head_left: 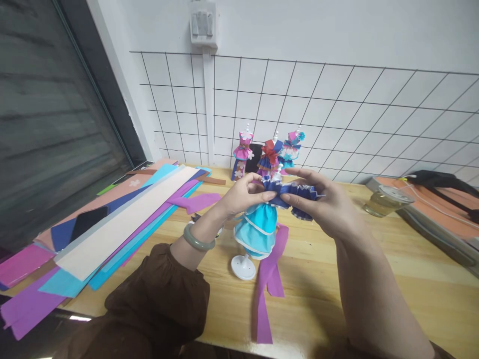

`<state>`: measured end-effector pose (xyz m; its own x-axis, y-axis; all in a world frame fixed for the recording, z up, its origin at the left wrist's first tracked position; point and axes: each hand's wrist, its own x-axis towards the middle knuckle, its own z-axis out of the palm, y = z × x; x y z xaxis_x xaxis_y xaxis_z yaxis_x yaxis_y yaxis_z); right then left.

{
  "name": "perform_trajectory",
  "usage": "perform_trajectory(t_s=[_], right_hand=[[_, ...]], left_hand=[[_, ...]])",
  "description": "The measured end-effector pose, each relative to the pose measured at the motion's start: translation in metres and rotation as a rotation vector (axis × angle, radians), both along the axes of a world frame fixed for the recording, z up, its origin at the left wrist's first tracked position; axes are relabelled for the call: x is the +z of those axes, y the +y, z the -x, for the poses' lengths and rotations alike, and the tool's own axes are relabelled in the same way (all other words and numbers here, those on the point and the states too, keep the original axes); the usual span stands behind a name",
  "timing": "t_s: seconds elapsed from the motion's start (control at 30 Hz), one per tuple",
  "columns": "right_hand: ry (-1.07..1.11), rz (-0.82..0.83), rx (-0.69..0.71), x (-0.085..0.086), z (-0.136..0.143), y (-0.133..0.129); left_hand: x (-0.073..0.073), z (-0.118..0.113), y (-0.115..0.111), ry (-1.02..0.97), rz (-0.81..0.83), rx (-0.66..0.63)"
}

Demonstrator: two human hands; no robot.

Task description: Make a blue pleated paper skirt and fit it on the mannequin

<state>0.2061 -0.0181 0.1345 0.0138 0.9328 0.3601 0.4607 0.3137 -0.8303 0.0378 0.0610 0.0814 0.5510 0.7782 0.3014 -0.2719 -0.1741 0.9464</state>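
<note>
Pinching the navy ruffle [286,188] between thumb and fingers of my left hand [244,193] and right hand [325,202], I hold it at the dress form's [258,232] top, seemingly to keep pleats gathered, behind the table's [392,264] front edge; coloured strips [123,224] lie leftward.

A craft workspace is suggested; whether home or studio cannot be told. Coloured strips [127,224] are piled at the left end of the bench [232,309], a turquoise-skirted dress form [258,229] is placed at its middle, and miniature dressed mannequins [269,157] are lined up at its far edge, before a grid-lined wall [299,89].
</note>
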Motion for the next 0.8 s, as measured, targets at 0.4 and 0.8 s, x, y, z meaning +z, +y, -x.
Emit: perform_trajectory(t_s=[0.4,0.8], right_hand=[[0.029,-0.022,-0.016,-0.0001,0.0035,0.0],[-0.015,-0.01,0.012,0.0025,0.0006,-0.0019]], left_hand=[[0.0028,-0.0016,-0.0022,-0.034,0.037,-0.006],[0.0001,0.0015,0.0007,0.0,0.007,-0.03]])
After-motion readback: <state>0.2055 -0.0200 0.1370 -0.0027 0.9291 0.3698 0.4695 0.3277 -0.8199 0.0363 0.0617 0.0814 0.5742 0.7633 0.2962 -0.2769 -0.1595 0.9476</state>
